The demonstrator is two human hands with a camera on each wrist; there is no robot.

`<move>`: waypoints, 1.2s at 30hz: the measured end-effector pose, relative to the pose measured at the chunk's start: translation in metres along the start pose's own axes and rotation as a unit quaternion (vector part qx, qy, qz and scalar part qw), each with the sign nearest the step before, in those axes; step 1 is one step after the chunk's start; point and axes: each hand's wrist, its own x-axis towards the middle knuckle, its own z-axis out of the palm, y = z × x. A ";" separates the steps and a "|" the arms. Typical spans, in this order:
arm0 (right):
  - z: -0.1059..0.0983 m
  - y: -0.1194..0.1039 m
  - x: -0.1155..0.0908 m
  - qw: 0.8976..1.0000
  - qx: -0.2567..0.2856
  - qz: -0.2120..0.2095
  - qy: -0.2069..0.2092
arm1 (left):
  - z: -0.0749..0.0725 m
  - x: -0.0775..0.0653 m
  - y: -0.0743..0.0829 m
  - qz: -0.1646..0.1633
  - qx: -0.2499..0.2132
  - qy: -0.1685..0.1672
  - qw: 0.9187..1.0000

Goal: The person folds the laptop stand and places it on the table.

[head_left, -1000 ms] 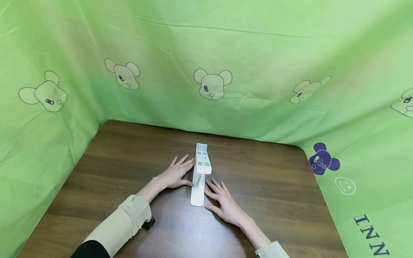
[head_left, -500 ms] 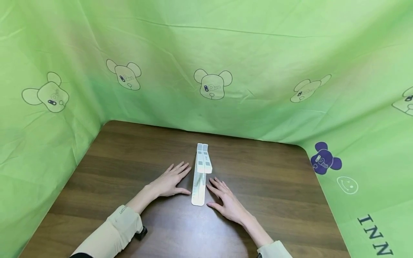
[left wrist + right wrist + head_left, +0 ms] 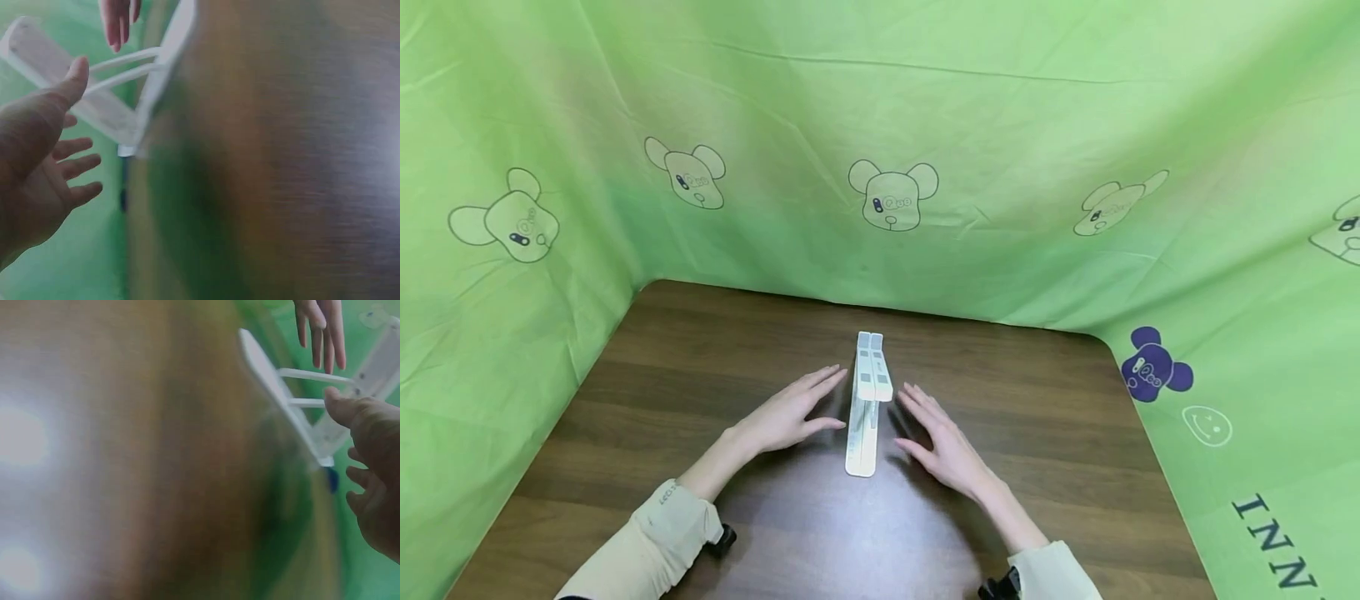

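Left hand (image 3: 784,414) and right hand (image 3: 951,454) flank a slim white stand (image 3: 870,387), neither gripping it; narrow gaps show between the fingers and its sides in the head view. Each hand has its fingers extended and relaxed, the thumb held well away from them, nothing pinched. Between the palms the stand rests on the tabletop (image 3: 1037,442), about midway across and with its long base (image 3: 861,454) running away from the person. From the base's far end an arm rises back toward the person, propped by thin struts (image 3: 125,59) that both wrist views show. Grey patches (image 3: 866,378) dot the arm's upper face, probably grippy, while the smooth white sides look a little slick. It looks light and stiff, likely plastic or coated metal, and apt to fold or shift if shoved at the top. Holding low, both palms flat against the long sides of the base, seems safest; the struts look like the weakest place to squeeze, and fingers could get caught where they join. Farther out, pale sleeves (image 3: 658,533) and dark wrist gear (image 3: 721,542) frame the near edge, and green cloth (image 3: 1000,133) printed with big-eared heads surrounds the tabletop's far and side edges.
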 end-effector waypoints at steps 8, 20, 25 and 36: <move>-0.031 -0.011 0.026 0.997 0.053 0.043 -0.018 | -0.025 0.012 0.017 0.019 -0.072 0.008 0.997; -0.036 -0.026 0.050 0.994 0.092 0.006 -0.051 | -0.029 0.026 0.026 0.065 -0.058 0.021 0.996; -0.036 -0.026 0.057 0.995 0.083 0.000 -0.051 | -0.029 0.032 0.027 0.065 -0.046 0.012 0.997; -0.045 -0.023 0.076 0.998 0.051 -0.022 -0.033 | -0.035 0.043 0.034 0.053 -0.019 0.067 0.996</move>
